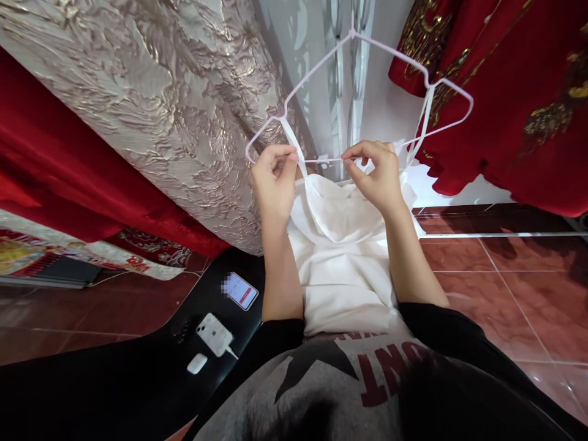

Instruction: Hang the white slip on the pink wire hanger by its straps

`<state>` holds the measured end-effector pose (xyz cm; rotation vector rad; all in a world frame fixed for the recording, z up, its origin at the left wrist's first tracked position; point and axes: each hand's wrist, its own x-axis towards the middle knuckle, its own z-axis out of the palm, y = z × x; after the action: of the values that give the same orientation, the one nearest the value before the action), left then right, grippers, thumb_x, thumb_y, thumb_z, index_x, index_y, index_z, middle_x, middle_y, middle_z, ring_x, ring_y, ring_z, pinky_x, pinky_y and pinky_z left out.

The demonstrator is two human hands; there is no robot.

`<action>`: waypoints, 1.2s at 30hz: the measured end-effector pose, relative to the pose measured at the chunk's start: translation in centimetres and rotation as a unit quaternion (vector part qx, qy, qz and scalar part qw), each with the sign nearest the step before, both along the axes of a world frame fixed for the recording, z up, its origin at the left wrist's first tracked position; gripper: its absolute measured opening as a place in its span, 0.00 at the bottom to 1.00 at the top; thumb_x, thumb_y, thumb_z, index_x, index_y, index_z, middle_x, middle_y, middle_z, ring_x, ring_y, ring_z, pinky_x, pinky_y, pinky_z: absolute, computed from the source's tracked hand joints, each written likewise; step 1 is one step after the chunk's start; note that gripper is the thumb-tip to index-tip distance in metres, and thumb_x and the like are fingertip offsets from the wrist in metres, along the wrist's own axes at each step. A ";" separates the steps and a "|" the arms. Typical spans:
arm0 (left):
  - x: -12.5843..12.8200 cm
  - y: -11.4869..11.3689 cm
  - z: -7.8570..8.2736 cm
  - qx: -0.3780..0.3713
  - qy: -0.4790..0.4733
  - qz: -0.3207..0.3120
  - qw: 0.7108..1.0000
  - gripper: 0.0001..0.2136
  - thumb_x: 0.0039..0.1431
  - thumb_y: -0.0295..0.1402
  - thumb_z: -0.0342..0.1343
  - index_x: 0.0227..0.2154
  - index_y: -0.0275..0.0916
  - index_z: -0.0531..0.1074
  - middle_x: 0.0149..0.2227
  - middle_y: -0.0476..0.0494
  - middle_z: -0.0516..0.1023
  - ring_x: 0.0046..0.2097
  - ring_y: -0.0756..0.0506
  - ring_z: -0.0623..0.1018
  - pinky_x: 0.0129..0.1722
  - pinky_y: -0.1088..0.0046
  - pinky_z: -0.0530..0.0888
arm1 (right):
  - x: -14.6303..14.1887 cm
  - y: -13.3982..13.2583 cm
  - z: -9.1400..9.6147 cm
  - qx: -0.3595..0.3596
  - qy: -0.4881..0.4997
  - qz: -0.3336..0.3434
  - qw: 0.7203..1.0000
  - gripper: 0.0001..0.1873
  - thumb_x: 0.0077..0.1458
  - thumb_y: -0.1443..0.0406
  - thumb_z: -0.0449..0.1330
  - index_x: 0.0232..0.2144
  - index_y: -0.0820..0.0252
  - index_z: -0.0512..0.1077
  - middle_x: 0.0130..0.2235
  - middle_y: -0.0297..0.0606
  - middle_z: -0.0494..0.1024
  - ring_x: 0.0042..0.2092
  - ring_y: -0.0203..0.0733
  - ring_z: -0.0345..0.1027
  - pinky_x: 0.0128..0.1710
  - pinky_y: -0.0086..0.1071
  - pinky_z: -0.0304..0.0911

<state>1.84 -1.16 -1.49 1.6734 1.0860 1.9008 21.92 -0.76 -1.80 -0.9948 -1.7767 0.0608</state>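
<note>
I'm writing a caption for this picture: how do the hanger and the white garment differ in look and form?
The hanger is pale pink; the garment is white.
The hanger is a thin, open frame; the garment is broad, creased cloth.
The hanger keeps a firm outline; the garment falls in soft folds.
Both are light in colour.

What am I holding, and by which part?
A hanger, by its bottom bar: your right hand pinches it near the middle, your left hand beside a white strap. Whether it's gripped too is unclear.
</note>
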 end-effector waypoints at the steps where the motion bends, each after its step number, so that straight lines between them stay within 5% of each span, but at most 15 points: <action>1: 0.3 -0.1 0.5 -0.012 -0.016 -0.014 1.000 0.07 0.61 0.37 0.63 0.39 0.42 0.75 0.37 0.46 0.78 0.36 0.46 0.77 0.33 0.71 0.73 | -0.1 -0.1 0.0 0.001 0.004 0.001 1.000 0.06 0.59 0.62 0.57 0.33 0.55 0.73 0.35 0.30 0.78 0.36 0.37 0.65 0.52 0.41 0.54; 6: 0.7 -1.2 4.5 -0.096 -0.119 -0.171 0.973 0.04 0.65 0.30 0.55 0.41 0.44 0.72 0.42 0.47 0.79 0.19 0.52 0.62 0.17 0.72 0.56 | -0.5 -0.3 -0.1 -0.001 0.021 0.008 1.000 0.07 0.60 0.61 0.56 0.33 0.55 0.74 0.35 0.30 0.78 0.35 0.36 0.65 0.51 0.40 0.54; 10: -1.6 -1.7 5.9 -0.101 -0.207 -0.207 0.951 0.10 0.71 0.37 0.45 0.45 0.46 0.71 0.50 0.46 0.77 0.38 0.46 0.77 0.27 0.71 0.69 | -0.5 -0.3 -0.1 -0.004 0.022 0.016 1.000 0.09 0.60 0.61 0.55 0.34 0.55 0.74 0.36 0.30 0.78 0.35 0.36 0.65 0.51 0.40 0.55; 14: -4.2 -1.0 3.6 -0.032 -0.312 -0.108 0.943 0.17 0.73 0.40 0.35 0.47 0.46 0.70 0.59 0.49 0.71 0.62 0.43 0.66 0.41 0.68 0.74 | -0.4 -0.2 -0.2 -0.008 0.014 0.019 1.000 0.09 0.61 0.61 0.54 0.35 0.55 0.74 0.37 0.31 0.78 0.37 0.36 0.66 0.51 0.39 0.54; 17: -4.9 0.2 1.0 0.005 -0.404 -0.043 0.914 0.13 0.69 0.39 0.41 0.46 0.46 0.68 0.62 0.52 0.66 0.65 0.43 0.62 0.47 0.68 0.74 | -0.3 -0.1 -0.3 0.002 0.008 0.021 1.000 0.09 0.62 0.61 0.54 0.36 0.55 0.74 0.37 0.31 0.78 0.38 0.37 0.67 0.52 0.39 0.54; 20: -4.0 1.2 -0.6 -0.055 -0.414 -0.034 0.908 0.10 0.66 0.40 0.47 0.45 0.47 0.69 0.61 0.51 0.66 0.63 0.43 0.65 0.53 0.68 0.73 | -0.3 0.0 -0.3 0.011 0.002 0.024 1.000 0.11 0.62 0.59 0.53 0.37 0.54 0.74 0.38 0.32 0.79 0.39 0.38 0.68 0.53 0.40 0.55; 24: -0.1 0.9 -0.8 -0.131 -0.245 -0.099 0.956 0.14 0.67 0.47 0.46 0.46 0.46 0.69 0.59 0.43 0.70 0.61 0.42 0.69 0.55 0.67 0.72 | -0.7 -0.6 -0.1 0.016 -0.001 0.038 0.999 0.12 0.62 0.57 0.52 0.40 0.52 0.74 0.40 0.34 0.79 0.44 0.40 0.70 0.54 0.43 0.58; 27: 3.6 -0.3 -0.3 -0.131 -0.194 -0.163 0.958 0.16 0.67 0.49 0.48 0.42 0.42 0.70 0.52 0.39 0.76 0.59 0.39 0.72 0.53 0.65 0.73 | -0.4 -1.2 0.1 0.040 0.036 0.044 0.998 0.12 0.63 0.58 0.50 0.39 0.53 0.73 0.42 0.35 0.78 0.47 0.42 0.71 0.55 0.44 0.61; 32: 6.4 -1.3 -0.4 -0.121 -0.216 -0.147 0.958 0.10 0.71 0.37 0.44 0.42 0.40 0.70 0.42 0.41 0.79 0.54 0.41 0.76 0.48 0.67 0.75 | 3.4 -0.1 -0.6 0.145 0.247 -0.149 0.946 0.13 0.59 0.64 0.53 0.47 0.52 0.67 0.49 0.42 0.71 0.49 0.46 0.67 0.48 0.44 0.64; 36: 5.6 -0.8 -0.8 -0.109 -0.215 -0.122 0.963 0.08 0.71 0.38 0.46 0.41 0.43 0.69 0.41 0.42 0.78 0.53 0.42 0.77 0.43 0.71 0.75 | 6.7 1.5 -1.8 0.024 0.205 -0.097 0.974 0.17 0.57 0.59 0.57 0.50 0.49 0.67 0.54 0.45 0.68 0.44 0.46 0.68 0.41 0.42 0.65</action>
<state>7.44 -1.93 -2.28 1.1422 0.8356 1.7940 28.60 0.69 -3.61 -1.0318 -1.2949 0.0921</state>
